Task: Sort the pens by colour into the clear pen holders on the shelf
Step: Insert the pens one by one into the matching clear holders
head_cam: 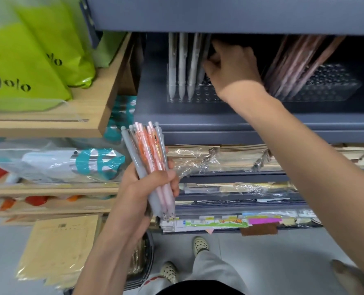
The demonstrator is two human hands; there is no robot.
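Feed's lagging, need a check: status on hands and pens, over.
Left hand grips pen bundle, grey and pink. Right hand pinches grey pen at left holder, beside three standing pens. Pink pens in right holder. Upper shelf close overhead.

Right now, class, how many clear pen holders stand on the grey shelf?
2. The left holder, with grey pens, sits partly behind the right hand; the right holder holds pink pens. More could be hidden deeper in.

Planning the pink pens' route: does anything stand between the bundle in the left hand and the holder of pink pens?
Yes. The right forearm crosses between the bundle and the pink-pen holder, while the right hand reaches into the grey-pen holder.
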